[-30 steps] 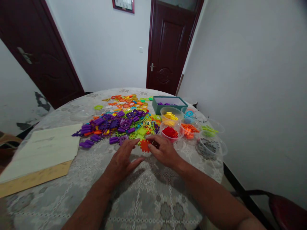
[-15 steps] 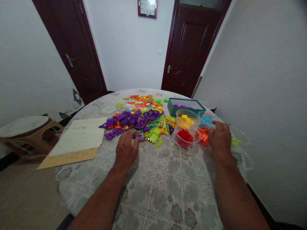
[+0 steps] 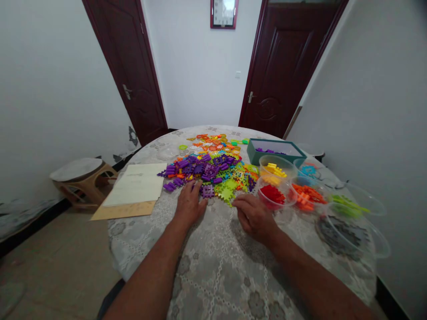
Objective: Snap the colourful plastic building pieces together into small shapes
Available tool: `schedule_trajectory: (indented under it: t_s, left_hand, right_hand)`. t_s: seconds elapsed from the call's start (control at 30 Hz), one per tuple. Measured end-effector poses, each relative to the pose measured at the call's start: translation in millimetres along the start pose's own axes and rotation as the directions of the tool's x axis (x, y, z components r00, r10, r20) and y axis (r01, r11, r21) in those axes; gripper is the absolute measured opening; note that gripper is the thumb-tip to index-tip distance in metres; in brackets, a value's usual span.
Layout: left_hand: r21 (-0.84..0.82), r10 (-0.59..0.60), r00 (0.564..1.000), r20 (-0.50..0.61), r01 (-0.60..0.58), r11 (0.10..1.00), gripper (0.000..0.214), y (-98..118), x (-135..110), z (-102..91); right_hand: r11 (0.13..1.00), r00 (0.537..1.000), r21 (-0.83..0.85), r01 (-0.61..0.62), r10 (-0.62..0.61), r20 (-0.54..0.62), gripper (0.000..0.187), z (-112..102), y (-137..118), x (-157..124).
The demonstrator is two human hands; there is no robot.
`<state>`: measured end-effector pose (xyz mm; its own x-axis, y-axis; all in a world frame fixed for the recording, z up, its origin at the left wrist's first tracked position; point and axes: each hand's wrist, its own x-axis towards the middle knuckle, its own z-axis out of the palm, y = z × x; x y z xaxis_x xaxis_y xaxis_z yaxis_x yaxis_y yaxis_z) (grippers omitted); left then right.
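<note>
Round table (image 3: 216,266) under a lace-patterned cloth, seen from the seated person's side.

Two bare hands lie on the cloth at the near edge of one heap of interlocking plastic pieces (image 3: 213,165), mostly purple, orange and lime green. The left hand (image 3: 190,205) rests palm down with its fingers loosely spread. Its fingertips touch the heap's edge just beside one purple square piece (image 3: 208,191). The right hand (image 3: 255,218) is also palm down, its fingers bent toward the lime-green pieces (image 3: 227,194). Whether it pinches anything cannot be told.

To the right of the heap stand six clear plastic bowls, each with one colour:
- yellow bowl (image 3: 276,169)
- blue bowl (image 3: 305,170)
- red bowl (image 3: 275,195), nearest the right hand
- orange bowl (image 3: 307,195)
- green bowl (image 3: 350,204)
- grey bowl (image 3: 350,233)

Behind the bowls sits one teal box (image 3: 276,149) holding a few purple pieces. To the left of the heap, one pale sheet (image 3: 136,184) lies on one brown board (image 3: 123,210).

Beyond the table are one low stool (image 3: 82,178), two dark red doors, the left door (image 3: 126,66) and the right door (image 3: 287,62), and one framed wall clock (image 3: 224,13) between them.
</note>
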<state>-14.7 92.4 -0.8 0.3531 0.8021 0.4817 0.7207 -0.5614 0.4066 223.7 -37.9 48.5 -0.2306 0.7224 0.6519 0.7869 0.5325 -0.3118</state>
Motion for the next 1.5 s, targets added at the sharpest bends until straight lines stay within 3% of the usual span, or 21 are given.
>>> schedule_trajectory:
  t_s: [0.17,0.4,0.57,0.97,1.23,1.4,1.5]
  left_hand:
    - [0.129,-0.073,0.992,0.098,0.060,0.990,0.063,12.6,5.2,-3.3]
    - [0.258,-0.110,0.970,0.218,0.051,0.965,0.047,20.7,22.0,-16.2]
    - [0.286,-0.077,0.978,0.193,0.019,0.958,0.043,20.3,19.9,-14.6]
    - [0.126,0.054,0.997,0.063,-0.061,0.990,0.037,0.0,0.8,-4.4]
    - [0.091,0.081,0.992,0.098,-0.090,0.992,0.040,-12.6,7.6,-1.9]
    - [-0.072,0.109,0.986,0.125,-0.101,0.992,0.035,-13.8,9.7,-1.3]
    - [-0.145,0.057,0.988,0.146,-0.035,0.989,0.037,-7.9,11.2,-4.1]
  right_hand:
    - [0.993,0.980,0.104,-0.053,0.031,0.196,0.033,25.8,-5.1,-9.0]
    - [0.973,0.968,0.173,-0.150,0.108,0.228,0.032,32.0,7.4,-13.2]
    - [0.968,0.958,0.175,-0.182,0.134,0.254,0.030,35.6,14.1,-16.6]
    - [0.911,0.936,0.292,-0.292,0.210,0.281,0.028,30.0,11.7,-16.8]
    - [0.930,0.938,0.251,-0.270,0.195,0.286,0.026,33.6,15.6,-16.8]
    - [0.917,0.946,0.276,-0.288,0.227,0.233,0.026,35.9,18.5,-15.1]
    - [0.921,0.948,0.263,-0.287,0.233,0.219,0.026,37.5,20.6,-14.7]
